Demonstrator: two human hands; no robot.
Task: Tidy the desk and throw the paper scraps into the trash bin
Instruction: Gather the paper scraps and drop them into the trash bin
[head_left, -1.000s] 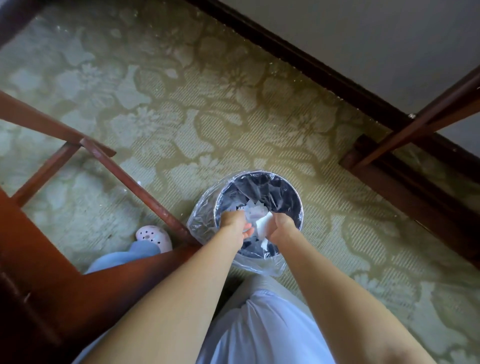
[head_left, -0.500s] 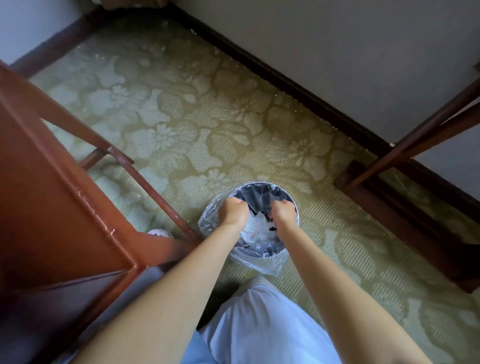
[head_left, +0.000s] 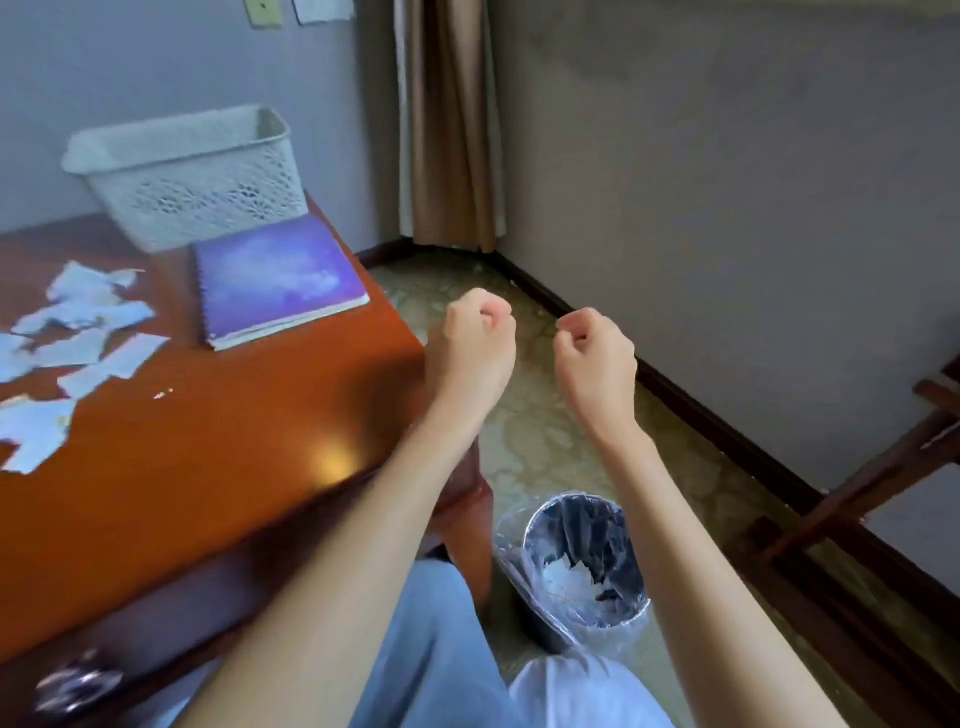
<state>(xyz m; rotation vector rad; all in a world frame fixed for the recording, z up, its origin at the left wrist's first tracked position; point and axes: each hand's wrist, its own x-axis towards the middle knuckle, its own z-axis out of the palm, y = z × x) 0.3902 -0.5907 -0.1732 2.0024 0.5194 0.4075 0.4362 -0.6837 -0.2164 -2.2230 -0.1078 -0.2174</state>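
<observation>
The trash bin (head_left: 631, 597), lined with a clear bag, stands on the carpet right of the desk, with white paper scraps (head_left: 569, 578) lying inside it. More torn paper scraps (head_left: 78, 343) are scattered on the left part of the wooden desk (head_left: 218, 441). My left hand (head_left: 475, 343) and my right hand (head_left: 597, 358) are raised in the air beside the desk's right corner, well above the bin. Both have their fingers curled and hold nothing that I can see.
A purple spiral notebook (head_left: 278, 280) lies at the desk's far right corner, with a white lattice basket (head_left: 192, 176) behind it. A curtain (head_left: 449, 124) hangs in the room corner. A dark wooden frame (head_left: 878, 483) stands at the right.
Both hands were down in the bin with white paper; they have let it go and risen, curled and holding nothing. The view has lifted so the desk top shows.
</observation>
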